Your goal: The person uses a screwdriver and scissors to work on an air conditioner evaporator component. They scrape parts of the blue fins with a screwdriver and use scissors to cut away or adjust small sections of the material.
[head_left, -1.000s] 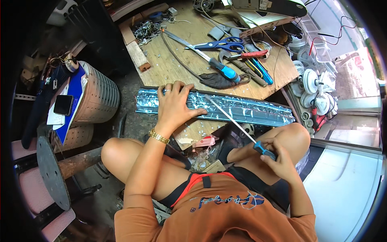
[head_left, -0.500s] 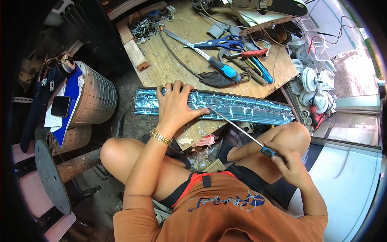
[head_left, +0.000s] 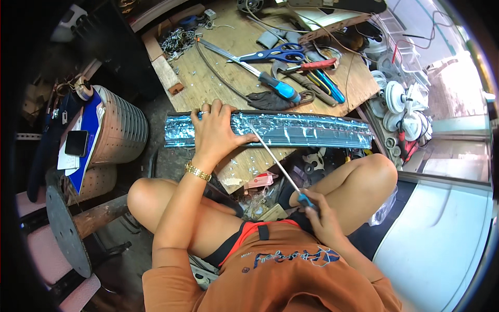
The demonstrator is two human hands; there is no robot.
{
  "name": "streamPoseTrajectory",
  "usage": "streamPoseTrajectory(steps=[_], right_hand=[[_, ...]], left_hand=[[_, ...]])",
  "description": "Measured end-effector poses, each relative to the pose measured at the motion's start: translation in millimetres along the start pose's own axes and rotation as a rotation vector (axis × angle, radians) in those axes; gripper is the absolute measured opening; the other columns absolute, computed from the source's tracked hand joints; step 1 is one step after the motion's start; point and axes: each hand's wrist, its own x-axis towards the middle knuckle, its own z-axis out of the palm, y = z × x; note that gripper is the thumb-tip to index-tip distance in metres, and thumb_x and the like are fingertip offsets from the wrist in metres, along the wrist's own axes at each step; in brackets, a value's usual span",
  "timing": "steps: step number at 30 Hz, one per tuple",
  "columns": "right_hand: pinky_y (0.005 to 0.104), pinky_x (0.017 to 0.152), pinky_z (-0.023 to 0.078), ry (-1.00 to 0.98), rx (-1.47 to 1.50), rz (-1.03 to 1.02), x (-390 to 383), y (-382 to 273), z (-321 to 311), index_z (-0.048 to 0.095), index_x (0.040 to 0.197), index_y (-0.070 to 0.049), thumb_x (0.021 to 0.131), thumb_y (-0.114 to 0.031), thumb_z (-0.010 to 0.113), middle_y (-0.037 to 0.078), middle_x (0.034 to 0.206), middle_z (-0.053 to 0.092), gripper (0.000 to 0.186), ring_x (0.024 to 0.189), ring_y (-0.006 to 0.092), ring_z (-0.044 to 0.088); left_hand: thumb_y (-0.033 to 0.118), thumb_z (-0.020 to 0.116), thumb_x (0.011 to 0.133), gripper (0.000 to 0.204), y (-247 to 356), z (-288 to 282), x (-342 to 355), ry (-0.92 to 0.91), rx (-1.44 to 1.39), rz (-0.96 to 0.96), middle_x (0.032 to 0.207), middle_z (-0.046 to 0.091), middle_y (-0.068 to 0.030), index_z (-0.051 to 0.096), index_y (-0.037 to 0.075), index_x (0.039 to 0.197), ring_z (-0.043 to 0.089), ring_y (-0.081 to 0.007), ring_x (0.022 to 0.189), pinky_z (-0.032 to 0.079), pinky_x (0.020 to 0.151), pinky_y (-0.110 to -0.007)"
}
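Note:
A long, slightly curved dark strip (head_left: 312,132), its top streaked with shiny bluish-silver residue, lies across the near part of the wooden board. My left hand (head_left: 215,130) holds it down near its left end, fingers reaching over the far edge and thumb stretched along the near side. In my right hand (head_left: 321,212), above my right thigh, is a long thin screwdriver (head_left: 280,166) with a blue and black handle. Its shaft slants up and left, the tip meeting the strip's surface just right of my left hand. The handle is partly hidden by my fingers.
On the wooden board (head_left: 228,41) lie blue scissors (head_left: 275,53), a larger blue-handled screwdriver (head_left: 280,87), a black glove (head_left: 270,100), pliers (head_left: 327,86) and a heap of screws (head_left: 179,41). A perforated metal drum (head_left: 122,125) with a phone (head_left: 77,143) stands left. White pulleys (head_left: 397,99) sit right.
My right hand has moved left and toward my body with the screwdriver, which now stands steeper; its tip has shifted up and left along the strip. My left hand stays on the strip.

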Motion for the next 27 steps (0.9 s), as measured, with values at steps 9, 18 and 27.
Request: streamPoseTrajectory(steps=[9,18,27], right_hand=[[0.0357,0.081,0.053,0.265,0.0,-0.159,118.0,-44.0,-80.6,0.059,0.15,-0.012,0.105,-0.02,0.063,0.01,0.098,0.068,0.046,0.084,0.0198,0.065],[0.0521,0.093,0.054,0.248,-0.275,-0.378,320.5,-37.0,-62.6,0.058,0.149,-0.016,0.107,-0.03,0.061,0.024,0.118,0.076,0.044,0.11,0.0448,0.071],[0.0503,0.1,0.052,0.162,-0.749,-0.628,400.1,-53.6,-60.0,0.071,0.133,-0.012,0.093,-0.013,0.066,0.015,0.132,0.072,0.041,0.119,0.0395,0.064]], left_hand=[[0.069,0.08,0.081,0.064,-21.6,-12.2,-14.3,-0.03,0.013,-0.064,0.119,0.065,-0.0113,0.073,0.015,0.114,0.058,-0.0364,0.123,0.034,0.111,-0.063],[0.049,0.074,0.094,0.042,-25.5,-8.7,-17.3,0.02,-0.015,-0.003,0.119,0.065,-0.0127,0.073,0.013,0.115,0.057,-0.0373,0.12,0.035,0.109,-0.062],[0.027,0.064,0.101,0.022,-35.3,-5.2,-21.2,0.113,-0.05,0.009,0.114,0.066,-0.01,0.07,0.013,0.117,0.061,-0.0336,0.114,0.039,0.106,-0.061]])
